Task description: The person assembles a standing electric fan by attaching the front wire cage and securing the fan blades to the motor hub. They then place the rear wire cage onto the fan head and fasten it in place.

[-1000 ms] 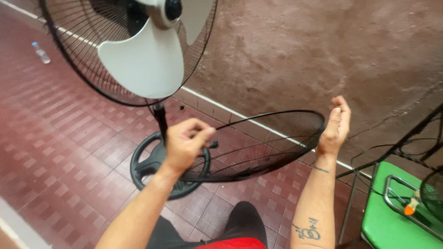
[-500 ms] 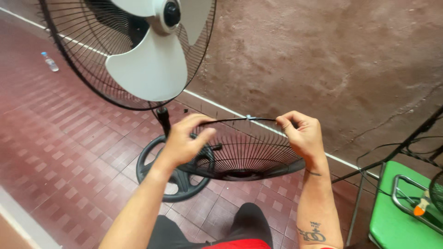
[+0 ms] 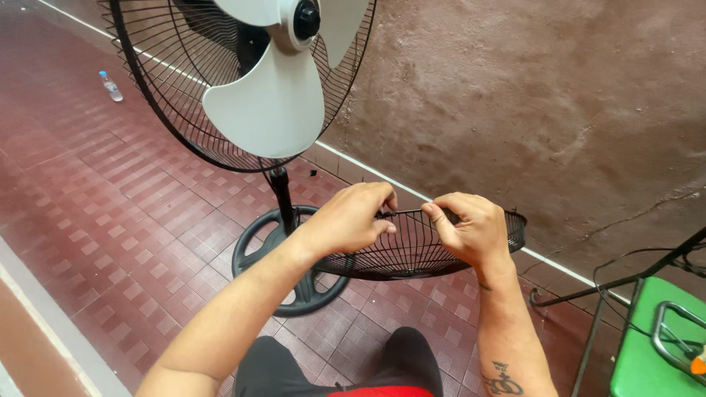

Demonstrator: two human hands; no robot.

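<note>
Black wire fan guard, domed, held flat; far rim perhaps bent.

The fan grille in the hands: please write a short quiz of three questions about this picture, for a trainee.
1. True or false: the left hand and the right hand both grip the rim of the loose black fan grille.
2. What colour are the fan blades? A) black B) white C) green
3. Fill in: the stand fan's round base rests on a floor of red ____.

Key: 1 true; 2 B; 3 tiles.
</note>
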